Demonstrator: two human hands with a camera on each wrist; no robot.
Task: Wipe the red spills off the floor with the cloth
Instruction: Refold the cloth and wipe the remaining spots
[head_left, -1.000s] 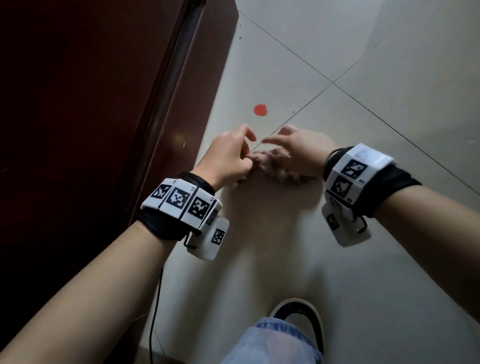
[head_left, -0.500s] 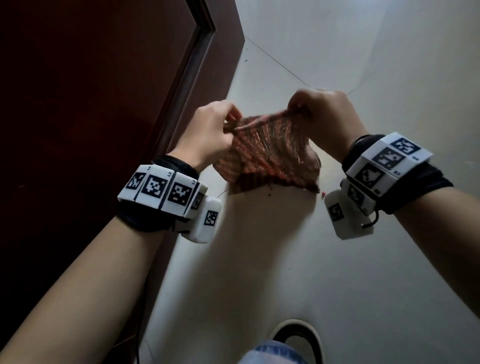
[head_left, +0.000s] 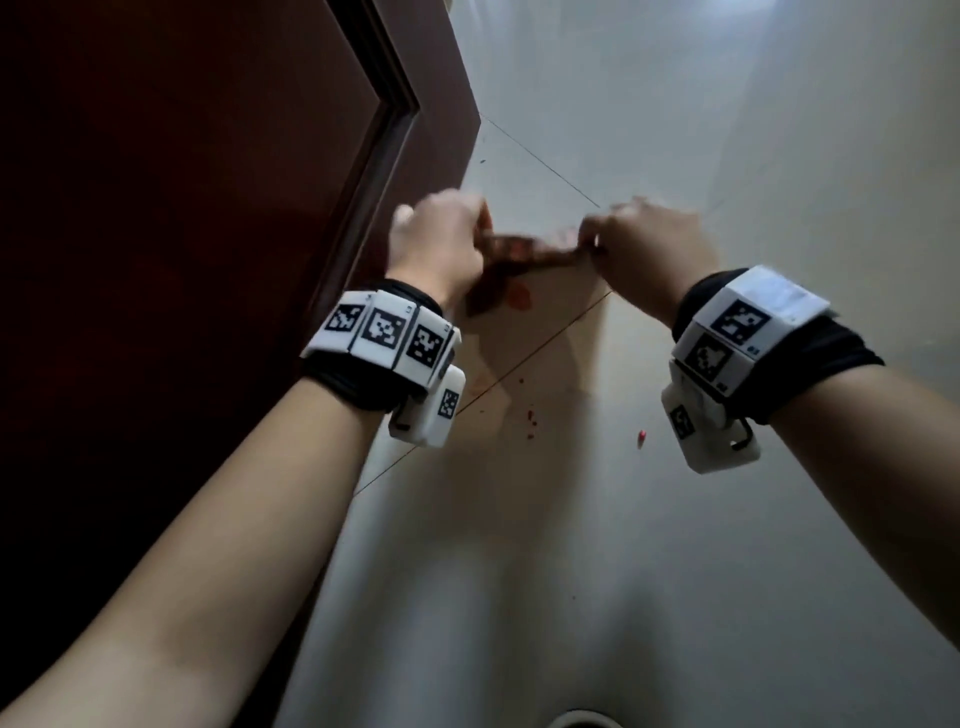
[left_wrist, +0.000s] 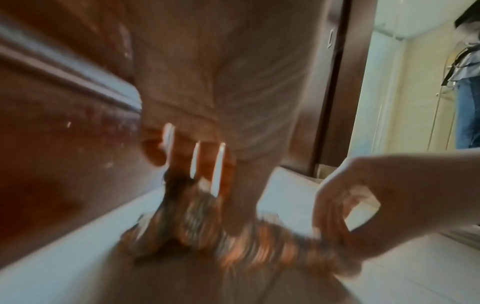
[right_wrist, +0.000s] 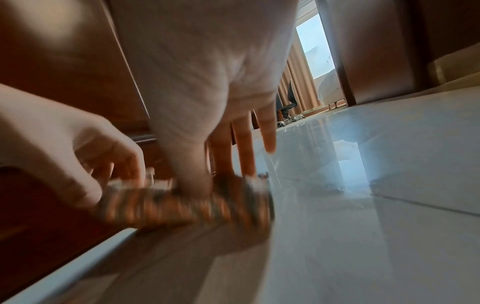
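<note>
A brown-and-orange striped cloth (head_left: 524, 254) is stretched between both hands, low over the pale tiled floor (head_left: 727, 519). My left hand (head_left: 441, 239) grips its left end with curled fingers; my right hand (head_left: 644, 239) pinches its right end. A round red spill (head_left: 519, 297) lies on the floor just below the cloth, partly hidden by it. Small red specks (head_left: 530, 418) and one red drop (head_left: 642, 438) sit nearer me. In the left wrist view the cloth (left_wrist: 233, 242) is blurred under the fingers (left_wrist: 197, 164). In the right wrist view the cloth (right_wrist: 187, 205) hangs just above the floor.
A dark red-brown door (head_left: 182, 234) stands close on the left, right beside the left hand. Dark grout lines (head_left: 519, 358) cross the tiles. The toe of my shoe (head_left: 582, 721) shows at the bottom edge. Open floor stretches to the right.
The hands picked the bunched cloth off the floor, spread it in the air, and now hold it lower and further forward, over the red spill. The view has shifted forward.
</note>
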